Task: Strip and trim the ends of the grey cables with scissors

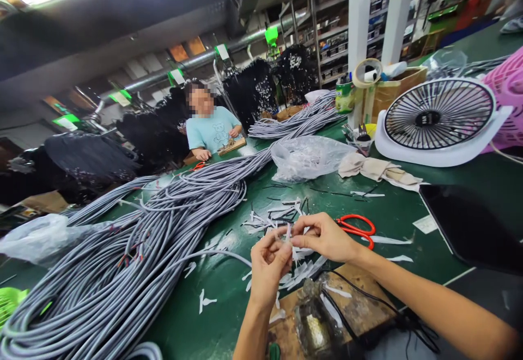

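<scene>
My left hand (269,262) is closed, its fingertips pinched close to those of my right hand. A single grey cable (223,252) runs from the large bundle into my left hand, where its end is hidden. Between the fingertips a small white strip (288,231) stands upright. My right hand (324,237) comes from the right and pinches this strip with thumb and forefinger. Under and behind both hands lie many white strip scraps (302,273) and short dark cut pieces. Red-handled scissors (357,224) lie just right of my right hand.
A big grey cable bundle (163,229) covers the table's left side. In front stands a wooden board (363,294) with a metal block-like device (314,322). A plastic bag (312,156), a cloth (373,168), a fan (439,115) and a dark tablet (469,224) lie beyond. Another person (214,128) sits opposite.
</scene>
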`<act>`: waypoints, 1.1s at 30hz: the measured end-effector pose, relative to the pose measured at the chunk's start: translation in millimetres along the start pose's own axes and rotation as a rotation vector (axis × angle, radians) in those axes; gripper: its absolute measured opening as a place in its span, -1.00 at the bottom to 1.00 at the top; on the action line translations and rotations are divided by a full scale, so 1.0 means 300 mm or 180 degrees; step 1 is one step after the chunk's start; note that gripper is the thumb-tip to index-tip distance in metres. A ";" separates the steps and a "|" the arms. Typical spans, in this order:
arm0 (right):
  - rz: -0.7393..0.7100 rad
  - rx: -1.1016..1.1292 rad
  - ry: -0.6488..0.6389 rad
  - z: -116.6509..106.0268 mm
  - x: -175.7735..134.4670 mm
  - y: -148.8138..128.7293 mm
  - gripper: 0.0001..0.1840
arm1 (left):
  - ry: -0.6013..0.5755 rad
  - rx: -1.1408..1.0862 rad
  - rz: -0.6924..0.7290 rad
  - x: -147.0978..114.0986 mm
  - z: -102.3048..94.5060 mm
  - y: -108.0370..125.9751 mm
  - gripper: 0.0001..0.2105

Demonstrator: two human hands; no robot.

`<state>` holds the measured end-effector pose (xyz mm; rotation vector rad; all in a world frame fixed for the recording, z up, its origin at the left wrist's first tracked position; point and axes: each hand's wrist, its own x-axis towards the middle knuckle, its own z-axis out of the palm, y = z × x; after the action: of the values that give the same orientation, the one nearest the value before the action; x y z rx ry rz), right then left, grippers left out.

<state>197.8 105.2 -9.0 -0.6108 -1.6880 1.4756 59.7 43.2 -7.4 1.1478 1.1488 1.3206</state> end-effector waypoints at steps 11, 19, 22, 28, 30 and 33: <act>-0.0318 -0.0546 0.0191 -0.011 -0.014 -0.015 -0.73 | 0.0109 0.1048 0.0248 -0.021 0.004 0.014 -0.71; -0.0314 -0.0772 0.0121 -0.010 -0.012 0.007 -0.71 | 0.0139 0.1480 0.0369 -0.023 -0.004 0.010 -0.62; -0.0419 -0.0867 0.0192 -0.009 -0.014 0.004 -0.76 | 0.0132 0.1430 0.0329 -0.022 -0.010 0.005 -0.61; -0.1285 -0.1567 0.0387 -0.007 -0.023 -0.015 -0.85 | 0.0046 0.1395 0.0199 -0.024 -0.018 0.008 -0.58; -0.1519 -0.1735 0.0375 -0.008 -0.024 -0.012 -0.85 | 0.0034 0.1460 0.0203 -0.023 -0.018 0.015 -0.59; -0.1782 -0.1995 0.0331 -0.009 -0.025 -0.001 -0.84 | 0.0054 0.1523 0.0253 -0.022 -0.018 0.025 -0.59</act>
<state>204.3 100.9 -10.4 -0.4612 -2.0248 0.5080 53.9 36.0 -0.8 1.5390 1.4939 1.1443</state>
